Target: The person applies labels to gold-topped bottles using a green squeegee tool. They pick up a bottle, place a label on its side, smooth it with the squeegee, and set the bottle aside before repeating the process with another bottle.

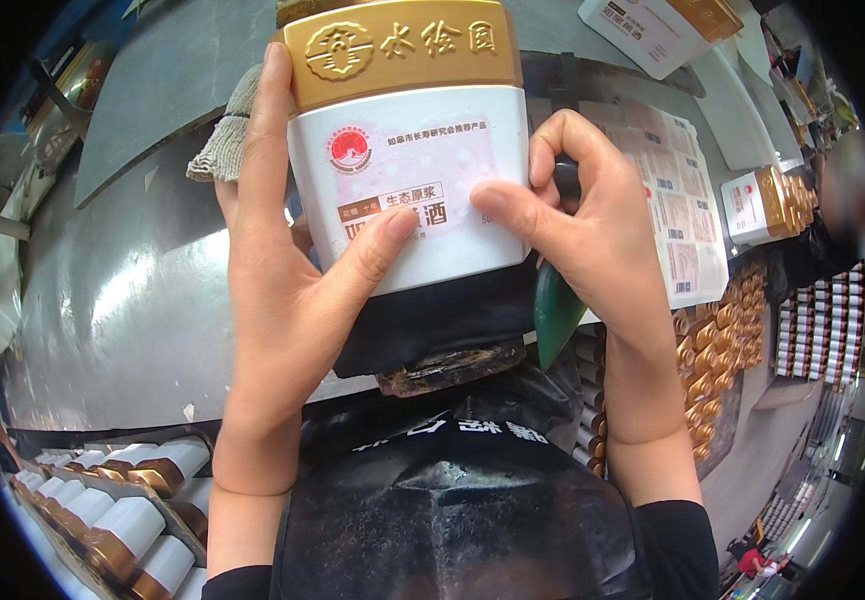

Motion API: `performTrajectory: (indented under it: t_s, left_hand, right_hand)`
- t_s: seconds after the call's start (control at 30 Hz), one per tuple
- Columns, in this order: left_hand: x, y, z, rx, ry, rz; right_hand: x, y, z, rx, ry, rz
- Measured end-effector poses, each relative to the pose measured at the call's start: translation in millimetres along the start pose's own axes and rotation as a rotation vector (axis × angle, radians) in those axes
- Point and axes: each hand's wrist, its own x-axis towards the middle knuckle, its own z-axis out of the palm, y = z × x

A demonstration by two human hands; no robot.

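A white bottle (442,262) with a gold embossed top faces me at the upper middle. My left hand (292,240) grips its left side, the index finger stretched up along the edge and the thumb pressing on the front. On the other side my right hand (587,200) holds the bottle's right edge with curled fingers, its thumb also on the front. Under both thumbs lies a pale pink label (412,165) on the bottle's face. A green blade-shaped piece (558,310) shows just below my right hand; whether it is held cannot be seen.
A grey metal table (132,300) spreads to the left, with a knitted glove (224,140) behind my left hand. Label sheets (687,200) lie at right. More bottles stand top right (652,35), and trays of white-and-gold bottles (132,525) fill the lower left.
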Motion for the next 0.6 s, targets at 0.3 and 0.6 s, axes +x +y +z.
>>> performTrajectory:
  t_s: [0.3, 0.6]
  left_hand:
    - [3, 4, -8, -0.222, -0.007, -0.076]
    - [4, -3, -12, -0.215, -0.066, -0.050]
  right_hand:
    - [-4, -2, -6, 0.052, -0.071, 0.020]
    - [-4, -3, -9, 0.131, -0.111, 0.054]
